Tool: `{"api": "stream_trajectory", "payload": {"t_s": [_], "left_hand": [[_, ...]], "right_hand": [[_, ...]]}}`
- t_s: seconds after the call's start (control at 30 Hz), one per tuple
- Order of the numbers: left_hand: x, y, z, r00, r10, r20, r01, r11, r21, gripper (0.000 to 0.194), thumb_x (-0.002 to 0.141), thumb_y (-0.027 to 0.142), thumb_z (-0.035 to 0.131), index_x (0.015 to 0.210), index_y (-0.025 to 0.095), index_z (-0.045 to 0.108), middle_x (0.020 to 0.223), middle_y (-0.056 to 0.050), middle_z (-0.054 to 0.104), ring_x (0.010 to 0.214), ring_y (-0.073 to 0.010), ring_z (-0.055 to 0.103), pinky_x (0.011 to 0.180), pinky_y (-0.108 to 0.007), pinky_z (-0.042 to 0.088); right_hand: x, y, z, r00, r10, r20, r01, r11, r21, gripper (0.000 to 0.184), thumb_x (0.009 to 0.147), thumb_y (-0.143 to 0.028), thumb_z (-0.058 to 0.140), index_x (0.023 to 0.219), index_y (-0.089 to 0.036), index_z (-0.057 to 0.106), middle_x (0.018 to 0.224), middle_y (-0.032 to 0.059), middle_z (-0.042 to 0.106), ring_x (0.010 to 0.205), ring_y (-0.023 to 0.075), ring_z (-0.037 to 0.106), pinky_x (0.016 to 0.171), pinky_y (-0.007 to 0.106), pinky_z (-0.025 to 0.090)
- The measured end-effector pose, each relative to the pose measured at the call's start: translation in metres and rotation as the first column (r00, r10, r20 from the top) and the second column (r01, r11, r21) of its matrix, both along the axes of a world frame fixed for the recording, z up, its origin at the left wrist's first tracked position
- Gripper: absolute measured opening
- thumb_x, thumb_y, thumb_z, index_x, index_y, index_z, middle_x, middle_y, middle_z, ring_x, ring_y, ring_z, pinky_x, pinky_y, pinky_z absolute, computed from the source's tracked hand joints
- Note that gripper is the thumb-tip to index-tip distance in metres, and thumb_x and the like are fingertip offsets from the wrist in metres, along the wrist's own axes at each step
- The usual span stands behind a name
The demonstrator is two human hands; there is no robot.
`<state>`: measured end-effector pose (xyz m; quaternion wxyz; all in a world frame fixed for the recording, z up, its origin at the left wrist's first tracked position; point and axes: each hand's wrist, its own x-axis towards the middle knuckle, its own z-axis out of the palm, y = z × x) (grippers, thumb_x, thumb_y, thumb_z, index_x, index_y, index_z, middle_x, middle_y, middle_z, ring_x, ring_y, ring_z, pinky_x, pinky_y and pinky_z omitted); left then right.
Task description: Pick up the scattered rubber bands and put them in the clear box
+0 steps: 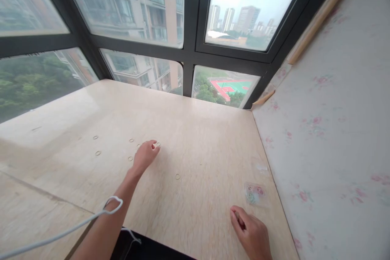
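Observation:
My left hand [146, 154] reaches over the wooden board, thumb and forefinger pinched at a thin yellowish ring [158, 144] that looks like a rubber band. Similar rings lie flat around it: one ring [131, 140] just behind, another ring [130, 158] by the wrist, and a ring [177, 176] to the right. Farther left are two more, an upper ring [95, 137] and a lower ring [98, 153]. My right hand [251, 229] rests at the lower right with its fingers curled closed; what they hold, if anything, is hidden.
A small clear plastic box [256, 194] with red and green rings sits beyond my right hand. Behind it lies a clear plastic piece [260, 165]. A white cable [70, 227] crosses my left forearm. Windows border the board [207, 130]; a flowered wall [323, 150] stands right.

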<state>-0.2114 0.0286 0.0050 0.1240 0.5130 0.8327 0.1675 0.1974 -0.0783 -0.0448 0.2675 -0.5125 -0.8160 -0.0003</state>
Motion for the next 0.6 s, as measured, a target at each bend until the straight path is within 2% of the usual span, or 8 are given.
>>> {"api": "stream_trajectory", "payload": {"t_s": [0.13, 0.3, 0.37, 0.6], "left_hand": [[-0.010, 0.010, 0.001, 0.992, -0.082, -0.096, 0.069, 0.988, -0.135, 0.031, 0.086, 0.034, 0.050, 0.107, 0.019, 0.067, 0.101, -0.009, 0.067, 0.092, -0.0240, 0.063, 0.075, -0.030, 0.045], [-0.007, 0.017, 0.012, 0.906, -0.321, -0.274, 0.247, 0.930, -0.272, 0.031, 0.092, 0.030, 0.039, 0.094, 0.018, 0.068, 0.106, -0.012, 0.066, 0.092, -0.0239, 0.064, 0.072, -0.030, 0.045], [-0.006, 0.021, 0.018, 0.880, -0.380, -0.286, 0.287, 0.904, -0.316, 0.029, 0.090, 0.026, 0.040, 0.090, 0.016, 0.068, 0.104, -0.013, 0.066, 0.091, -0.0251, 0.064, 0.071, -0.031, 0.045], [-0.008, 0.036, 0.034, 0.857, -0.453, -0.246, 0.318, 0.840, -0.440, 0.016, 0.075, 0.018, 0.054, 0.080, 0.012, 0.068, 0.090, -0.017, 0.069, 0.079, -0.0277, 0.065, 0.064, -0.033, 0.045]], "right_hand": [[0.001, -0.001, -0.001, 1.000, 0.000, -0.004, 0.000, 1.000, 0.005, 0.044, 0.098, -0.039, 0.036, 0.079, -0.019, 0.071, 0.044, -0.0031, 0.052, 0.037, 0.0115, 0.052, 0.045, 0.023, 0.033], [0.001, -0.001, -0.001, 1.000, -0.006, -0.001, 0.006, 1.000, 0.015, 0.045, 0.099, -0.039, 0.036, 0.079, -0.019, 0.070, 0.045, -0.0022, 0.054, 0.038, 0.0120, 0.052, 0.046, 0.023, 0.033], [0.001, -0.001, -0.001, 1.000, -0.006, 0.002, 0.006, 1.000, 0.011, 0.044, 0.099, -0.038, 0.036, 0.079, -0.019, 0.070, 0.045, -0.0021, 0.054, 0.038, 0.0121, 0.052, 0.046, 0.024, 0.033], [0.001, -0.002, -0.001, 1.000, 0.004, -0.010, -0.004, 1.000, -0.017, 0.041, 0.099, -0.037, 0.036, 0.081, -0.019, 0.069, 0.047, -0.0019, 0.055, 0.040, 0.0125, 0.052, 0.049, 0.024, 0.032]]}}
